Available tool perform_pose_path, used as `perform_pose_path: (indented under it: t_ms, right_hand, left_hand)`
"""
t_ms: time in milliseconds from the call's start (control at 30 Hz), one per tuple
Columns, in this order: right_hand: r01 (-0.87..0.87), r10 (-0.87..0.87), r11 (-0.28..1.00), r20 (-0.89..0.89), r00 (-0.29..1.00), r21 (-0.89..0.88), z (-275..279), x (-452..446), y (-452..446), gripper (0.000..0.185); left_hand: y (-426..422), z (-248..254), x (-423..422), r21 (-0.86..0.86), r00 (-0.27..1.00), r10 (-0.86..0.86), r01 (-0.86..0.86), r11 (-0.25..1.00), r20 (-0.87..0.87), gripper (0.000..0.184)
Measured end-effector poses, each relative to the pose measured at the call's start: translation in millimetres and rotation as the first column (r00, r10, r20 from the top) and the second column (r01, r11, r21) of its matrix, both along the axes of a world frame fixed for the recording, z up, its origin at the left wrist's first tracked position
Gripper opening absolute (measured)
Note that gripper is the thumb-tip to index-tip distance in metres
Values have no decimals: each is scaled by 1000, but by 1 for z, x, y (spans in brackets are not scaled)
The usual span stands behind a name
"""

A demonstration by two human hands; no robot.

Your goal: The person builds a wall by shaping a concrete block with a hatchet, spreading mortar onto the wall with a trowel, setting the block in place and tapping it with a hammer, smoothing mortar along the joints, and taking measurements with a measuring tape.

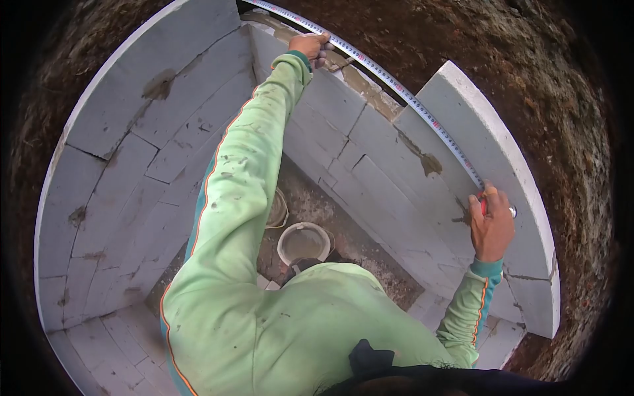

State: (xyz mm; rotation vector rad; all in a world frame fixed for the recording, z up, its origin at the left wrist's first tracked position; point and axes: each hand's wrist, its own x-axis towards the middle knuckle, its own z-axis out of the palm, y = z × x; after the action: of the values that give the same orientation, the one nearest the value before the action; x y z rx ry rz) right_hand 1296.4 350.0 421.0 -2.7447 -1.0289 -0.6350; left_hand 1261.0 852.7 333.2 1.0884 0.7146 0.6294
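Note:
A white tape measure blade (409,99) runs in a curve along the top of the grey block wall (389,178), from the upper left down to the right. My left hand (310,49) pinches the blade's edge above the mortar-smeared top of the wall. In my right hand (492,224) is the red tape measure case (484,206), with the fingers wrapped round it, against the upper block at the right. Wet-looking mortar (370,92) lies on the wall's lower top edge, beside the blade.
Another grey block wall (125,152) rises at the left. A round bucket (304,244) with grey contents stands on the floor below, near a coiled cord or hose (277,210). Brown earth (561,132) surrounds the walls outside.

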Motion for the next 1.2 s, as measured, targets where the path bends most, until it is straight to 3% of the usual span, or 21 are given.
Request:
perform_pose_path:
  t_ms: [200, 467, 1200]
  right_hand:
    - [79, -80, 996, -32, 996, -30, 1, -2, -8, 40]
    - [80, -80, 996, -14, 997, -41, -3, 0, -9, 40]
    - [45, -46, 998, -37, 998, -35, -6, 4, -18, 39]
  left_hand:
    - [-6, -1, -2, 20, 998, -63, 63, 998, -19, 16]
    - [-5, -6, 2, -38, 999, -49, 49, 998, 21, 14]
    - [-30, 0, 1, -4, 999, -34, 34, 999, 41, 13]
